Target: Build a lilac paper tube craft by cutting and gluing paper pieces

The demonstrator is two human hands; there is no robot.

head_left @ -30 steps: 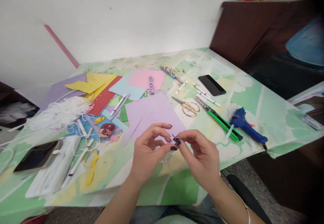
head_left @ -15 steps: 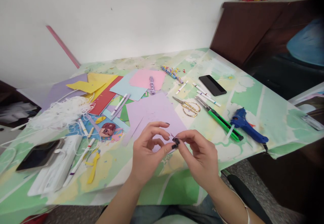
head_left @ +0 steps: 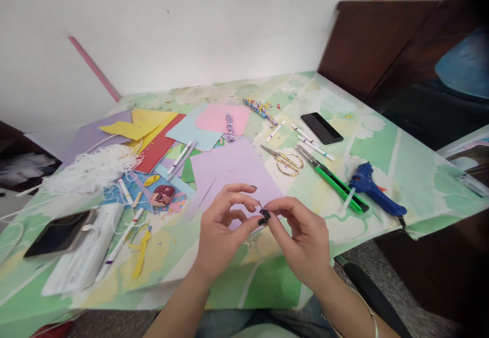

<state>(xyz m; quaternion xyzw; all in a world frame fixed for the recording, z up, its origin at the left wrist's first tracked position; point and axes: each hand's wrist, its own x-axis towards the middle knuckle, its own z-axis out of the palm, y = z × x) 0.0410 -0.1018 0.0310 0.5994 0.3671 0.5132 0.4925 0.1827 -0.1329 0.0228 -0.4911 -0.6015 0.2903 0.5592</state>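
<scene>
My left hand (head_left: pixel 223 228) and my right hand (head_left: pixel 300 236) meet above the near edge of a light purple paper sheet (head_left: pixel 237 167). Between their fingertips is a tiny piece of purple paper (head_left: pixel 260 204), mostly covered by the fingers. My right thumb and index finger pinch it. On the left, the thumb presses in against the same spot with a bent finger close by, while the index finger stays raised. Right of the sheet lie gold-handled scissors (head_left: pixel 288 163) and a green utility knife (head_left: pixel 338 187).
A blue glue gun (head_left: pixel 376 190), black phone (head_left: pixel 322 128) and several markers (head_left: pixel 315 147) lie rightward. Leftward are coloured papers (head_left: pixel 160 144), tangled white string (head_left: pixel 93 172), another phone (head_left: pixel 59 233) and a white power strip (head_left: pixel 87 251). A decorated purple roll (head_left: pixel 229 126) lies behind the sheet.
Almost nothing differs. My fingertips shift very slightly around the tiny purple paper piece, and the view moves a little.
</scene>
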